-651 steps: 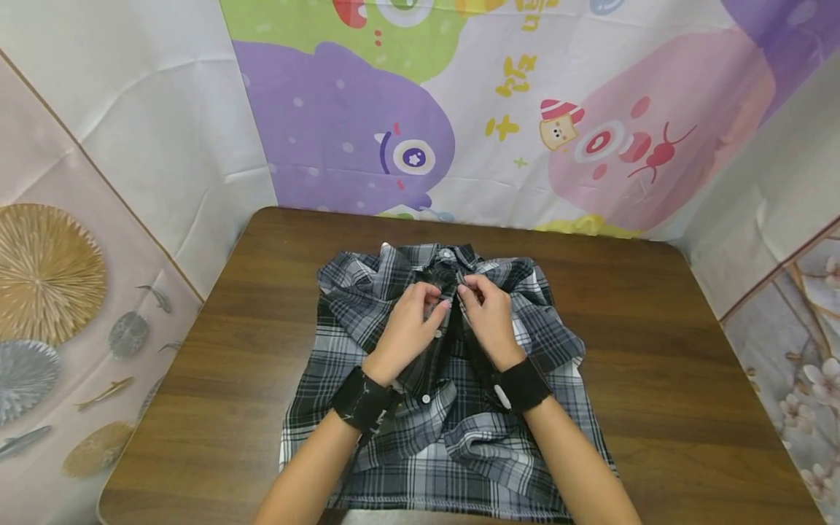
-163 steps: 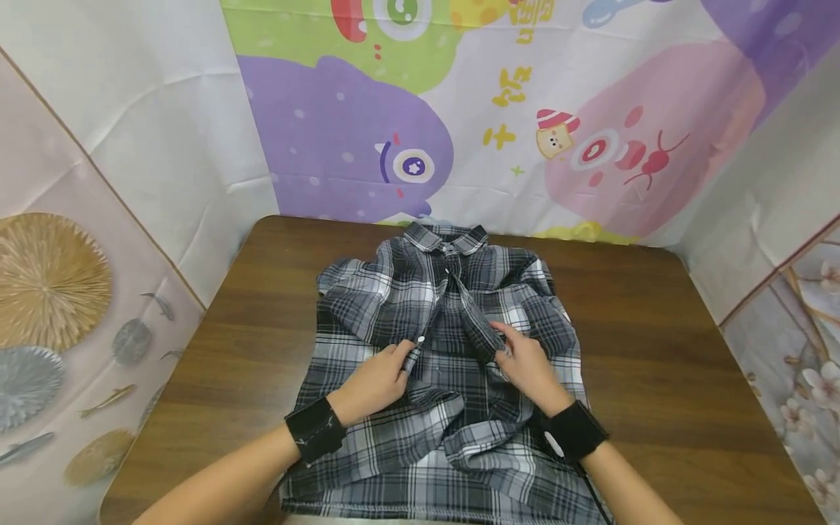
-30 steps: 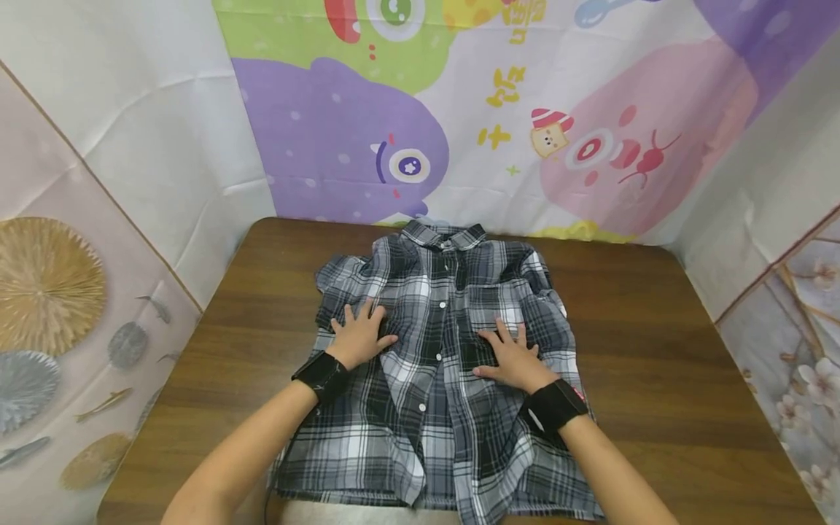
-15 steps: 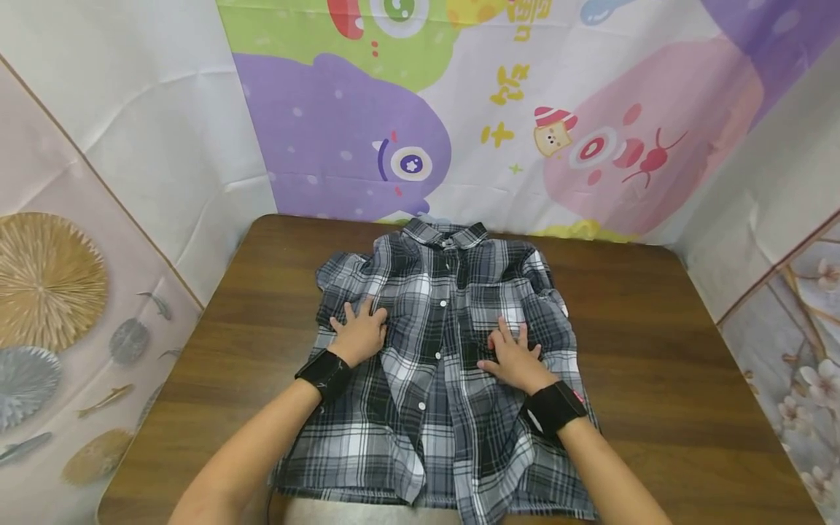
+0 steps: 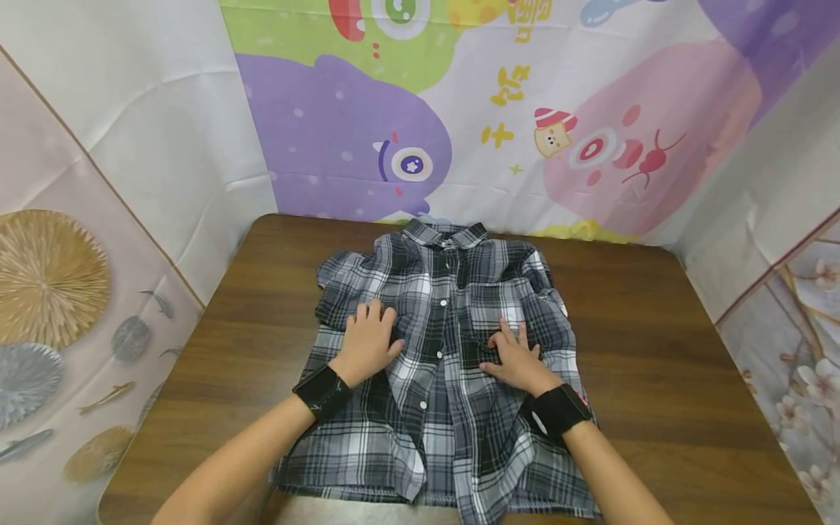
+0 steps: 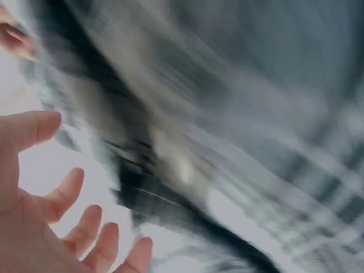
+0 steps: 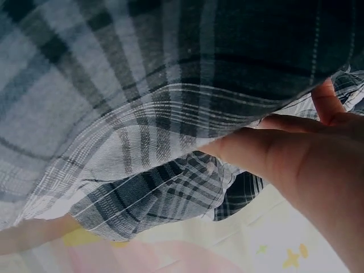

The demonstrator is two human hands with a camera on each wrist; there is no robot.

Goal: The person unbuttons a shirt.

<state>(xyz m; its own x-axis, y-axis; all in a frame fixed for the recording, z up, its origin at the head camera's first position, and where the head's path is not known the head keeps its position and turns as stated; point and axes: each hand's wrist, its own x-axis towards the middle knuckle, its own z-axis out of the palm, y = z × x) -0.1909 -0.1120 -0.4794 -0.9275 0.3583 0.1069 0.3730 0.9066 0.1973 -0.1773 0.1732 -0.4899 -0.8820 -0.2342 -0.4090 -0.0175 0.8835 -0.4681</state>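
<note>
A black, grey and white plaid shirt [image 5: 408,286] lies front up on the table, its collar [image 5: 445,237] at the far side. White buttons [image 5: 439,354] run down one front edge, and toward the hem the two front panels part. My left hand [image 5: 369,341] is over the left panel with loosely bent fingers; the blurred left wrist view shows its fingers [image 6: 65,193] spread, holding nothing. On the other panel, just below the chest pocket [image 5: 496,305], my right hand [image 5: 517,364] rests with fingers spread. Folds of plaid cloth [image 7: 170,119] bulge beside it in the right wrist view.
The shirt takes up the middle of a brown wooden table [image 5: 656,364] with rounded corners. Behind it hangs a cartoon-printed cloth [image 5: 354,138]. Patterned side panels [image 5: 59,350] stand left and right. Both wrists wear black bands [image 5: 559,410].
Earlier, both hands pinched the front edges, first near the collar, then lower with the panels apart. The panels now lie together. Lately my left hand has shifted slightly right, its fingers drawn closer.
</note>
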